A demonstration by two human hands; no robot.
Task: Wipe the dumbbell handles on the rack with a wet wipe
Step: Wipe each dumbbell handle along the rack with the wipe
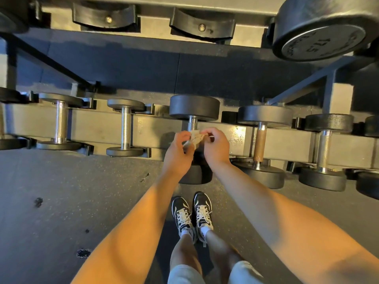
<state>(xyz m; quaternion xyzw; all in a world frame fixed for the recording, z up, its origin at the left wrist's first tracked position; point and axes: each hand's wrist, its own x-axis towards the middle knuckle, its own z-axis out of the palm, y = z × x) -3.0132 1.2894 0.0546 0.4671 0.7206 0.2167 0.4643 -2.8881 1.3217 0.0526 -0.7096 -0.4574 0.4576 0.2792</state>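
Near the middle of the frame, both hands hold a small crumpled wet wipe [194, 138] between them. The left hand [178, 149] pinches the wipe's left edge with thumb and fingertips, the fingers curled inward; the right hand [216, 145] pinches the right edge the same way. The wipe lies stretched between the two hands, just below the knurled handle [192, 123] of the centre dumbbell [194, 107] on the lower rack [158, 128]; whether the wipe touches the handle cannot be told. That dumbbell's near head is mostly hidden under the wrists.

To the left in the frame sit two smaller dumbbells with bright metal handles, one at [125, 128] and one further left [61, 121]. To the right stands a dumbbell with a rusty brown handle [259, 144], and beyond it another with a grey handle [323, 151]. At the upper right of the frame a large dumbbell head [322, 31] marked 17.5 rests on the upper shelf. Black and white sneakers [192, 214] stand on the speckled floor [61, 191] at lower centre.
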